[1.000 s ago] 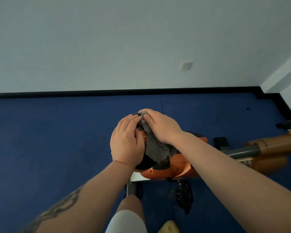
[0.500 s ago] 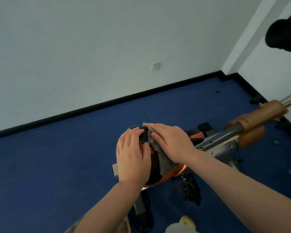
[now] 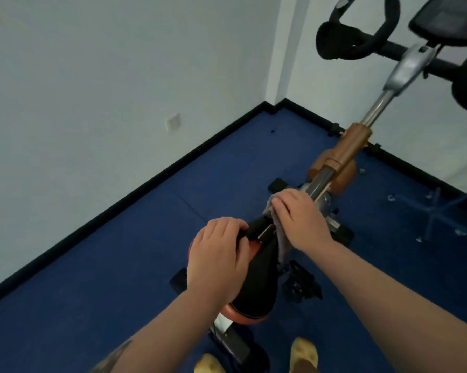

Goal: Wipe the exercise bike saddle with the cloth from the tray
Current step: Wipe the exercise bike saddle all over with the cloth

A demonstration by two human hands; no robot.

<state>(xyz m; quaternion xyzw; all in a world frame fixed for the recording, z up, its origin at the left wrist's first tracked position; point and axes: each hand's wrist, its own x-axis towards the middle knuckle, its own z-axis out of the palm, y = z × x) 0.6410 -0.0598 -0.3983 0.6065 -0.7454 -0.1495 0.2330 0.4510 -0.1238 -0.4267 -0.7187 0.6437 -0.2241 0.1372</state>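
The black saddle (image 3: 259, 275) with an orange underside runs lengthwise below me, its narrow nose pointing away. My left hand (image 3: 218, 257) grips the saddle's left side, fingers curled over the edge near the nose. My right hand (image 3: 299, 219) lies flat on the grey cloth (image 3: 280, 247), pressing it against the saddle's right side by the nose. Most of the cloth is hidden under that hand; a strip hangs below the wrist.
The bike's frame tube (image 3: 342, 154) rises to the black handlebars (image 3: 345, 44) and a console at the upper right. A pedal (image 3: 299, 284) sticks out right of the saddle. Blue floor mat (image 3: 146, 251), white walls and a corner surround the bike. My yellow slippers (image 3: 305, 351) show at the bottom.
The view has swung right, bringing the handlebars into sight. My right hand with the cloth has slid forward to the nose's right side; my left hand stays on the saddle's left.
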